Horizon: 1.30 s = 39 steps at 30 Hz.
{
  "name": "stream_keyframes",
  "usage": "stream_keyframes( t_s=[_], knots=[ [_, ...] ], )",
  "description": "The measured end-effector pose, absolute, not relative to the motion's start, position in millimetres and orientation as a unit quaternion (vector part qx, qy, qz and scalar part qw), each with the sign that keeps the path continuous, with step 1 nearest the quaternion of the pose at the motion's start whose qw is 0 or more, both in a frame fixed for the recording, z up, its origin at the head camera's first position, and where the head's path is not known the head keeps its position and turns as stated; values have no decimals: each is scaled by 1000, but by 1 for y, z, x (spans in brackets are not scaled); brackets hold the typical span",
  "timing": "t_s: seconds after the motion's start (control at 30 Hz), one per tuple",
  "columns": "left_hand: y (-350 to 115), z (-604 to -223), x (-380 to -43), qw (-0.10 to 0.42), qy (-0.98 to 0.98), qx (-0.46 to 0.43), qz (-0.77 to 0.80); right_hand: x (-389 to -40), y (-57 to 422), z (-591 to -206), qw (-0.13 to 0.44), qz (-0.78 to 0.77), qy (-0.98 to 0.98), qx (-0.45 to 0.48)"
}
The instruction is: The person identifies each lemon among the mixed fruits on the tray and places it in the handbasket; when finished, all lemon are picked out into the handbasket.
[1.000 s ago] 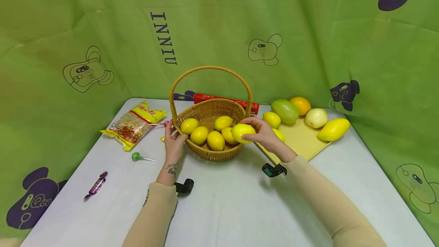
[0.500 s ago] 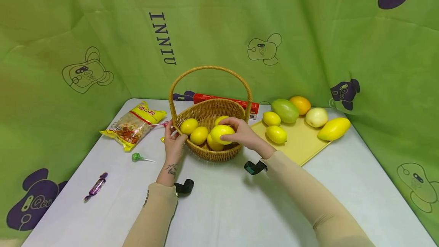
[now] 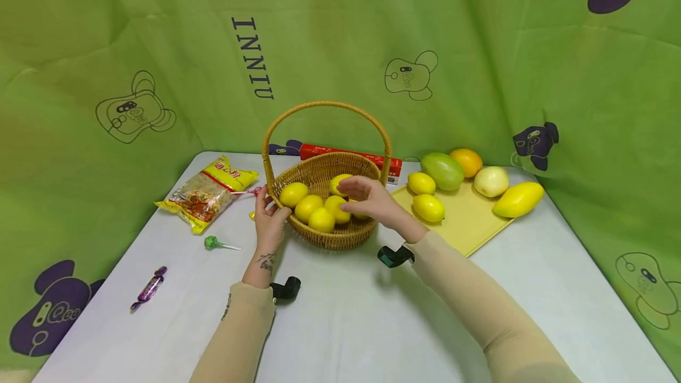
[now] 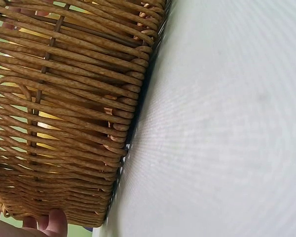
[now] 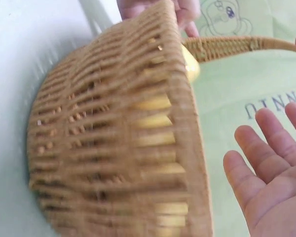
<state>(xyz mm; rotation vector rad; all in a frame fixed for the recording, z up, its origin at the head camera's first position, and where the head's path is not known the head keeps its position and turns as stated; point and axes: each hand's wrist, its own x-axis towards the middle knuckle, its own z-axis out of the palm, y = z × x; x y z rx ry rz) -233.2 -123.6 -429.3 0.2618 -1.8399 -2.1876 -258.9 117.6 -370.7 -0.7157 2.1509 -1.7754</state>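
Head view: the lemon the right hand [image 3: 372,201] carried half a second ago is out of its grip and down among the lemons [image 3: 321,208] in the wicker basket [image 3: 326,205]; that hand now hovers over the basket's right half, fingers spread and relaxed, holding nothing, with part of one lemon hidden under it. Left hand [image 3: 270,221] unchanged, fingers curled on the basket's left rim. Basket stands mid-table on a white table [image 3: 340,312], about six lemons visible inside, arched handle upright. Green printed cloth backdrop [image 3: 159,46] wraps the table on all sides. Yellow cutting board [image 3: 468,217] just right of the basket holds two more lemons [image 3: 425,197], a green mango [image 3: 442,171], an orange [image 3: 466,162], a pale apple [image 3: 490,182] and a yellow mango [image 3: 518,200]. Red box [image 3: 319,151] behind the basket. Left of it a noodle packet [image 3: 207,194], a green lollipop [image 3: 214,243], a purple candy [image 3: 150,287]. Left wrist view: close on the basket's woven wall [image 4: 74,113] standing on the white table [image 4: 227,123], yellow showing through the weave; fingertips [image 4: 52,222] at the bottom edge touch the weave. Right wrist view: blurred basket side [image 5: 118,148] with lemons seen through the gaps, right hand's palm [image 5: 271,187] open beside the rim, fingers apart, touching nothing; left hand's fingers [image 5: 182,12] on the far rim.
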Motion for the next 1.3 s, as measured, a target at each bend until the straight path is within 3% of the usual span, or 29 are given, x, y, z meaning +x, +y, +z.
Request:
stream_keyframes(
  t_s=[0.27,0.67,0.87,1.13,1.3],
  knots=[
    [-123,-427,-233,136,-639,93,-752,-251,166,-370,87,-648,719,-235],
    [-123,-425,-232,134,-635,99,-755,-267,262,-405,7,-625,761,-174],
    [-122,-426,-232,137,-634,95,-755,-270,281,-414,8,-589,799,-124],
    [-123,-428,-231,138,-635,90,-754,-276,283,-427,64,-549,830,-82],
    [-122,-427,-231,138,-636,89,-754,-276,279,-429,69,-515,851,-72]
  ],
)
